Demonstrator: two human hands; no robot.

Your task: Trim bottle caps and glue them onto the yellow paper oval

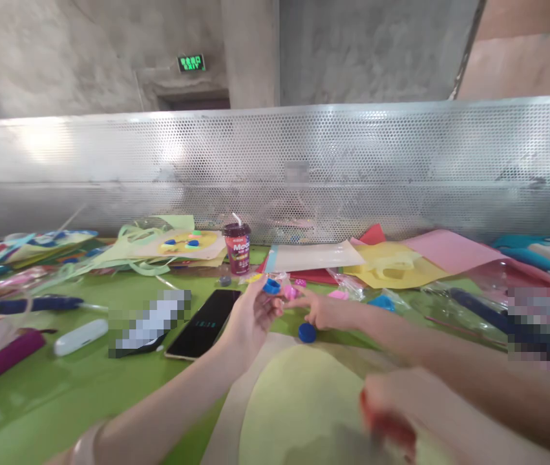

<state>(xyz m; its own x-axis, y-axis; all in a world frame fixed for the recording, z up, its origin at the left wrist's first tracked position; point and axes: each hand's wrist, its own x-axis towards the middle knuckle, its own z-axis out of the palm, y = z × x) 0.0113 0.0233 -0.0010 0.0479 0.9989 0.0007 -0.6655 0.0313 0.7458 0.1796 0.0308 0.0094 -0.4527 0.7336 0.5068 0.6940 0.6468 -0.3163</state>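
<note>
My left hand (254, 313) is raised over the green table, with a blue bottle cap (271, 286) pinched at its fingertips. Just beyond those fingers is a pink cap (290, 292). My right hand (395, 410) is low at the right, above the cream paper, smeared by motion; a red patch shows at its fingers, and I cannot tell what it is. Under both hands lies a sheet with a large pale yellow rounded shape (298, 400). A dark blue cap (307, 332) rests at its far edge. Another person's hand (330, 312) reaches in from the right, fingers close to my left fingertips.
A phone (204, 326) lies left of my left hand, near a white case (81, 337). Behind stands a purple drink cup (238, 248) with a straw. Coloured paper (459, 252) and plastic bags cover the back right. A perforated metal barrier (352, 174) runs behind the table.
</note>
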